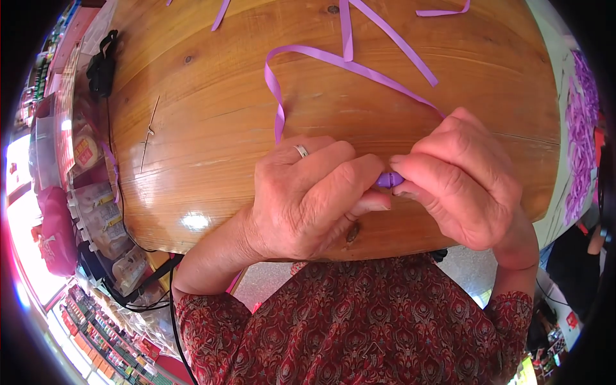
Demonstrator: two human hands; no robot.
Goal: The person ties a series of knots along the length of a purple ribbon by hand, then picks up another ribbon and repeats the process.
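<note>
Between the fingertips of both hands sits a small glossy purple piece (389, 179), mostly covered; it looks like a knot or fold of ribbon, though I cannot tell for sure. My left hand (314, 192), with a ring on one finger, is closed in a pinch on its left end. My right hand (459, 179) pinches the other end between thumb and forefinger. A long purple ribbon (324, 56) loops over the table beyond the hands, one end running behind my left hand and the other behind my right. Both hands are just above the table's near edge.
The wooden table (192, 128) has a curved rim. More purple ribbon strips (401, 48) lie at its far side. A thin twisted wire tool (150, 131) lies at left. Clear plastic boxes (99, 212) and a black cable stand beyond the left edge; a purple ribbon heap (579, 141) is at right.
</note>
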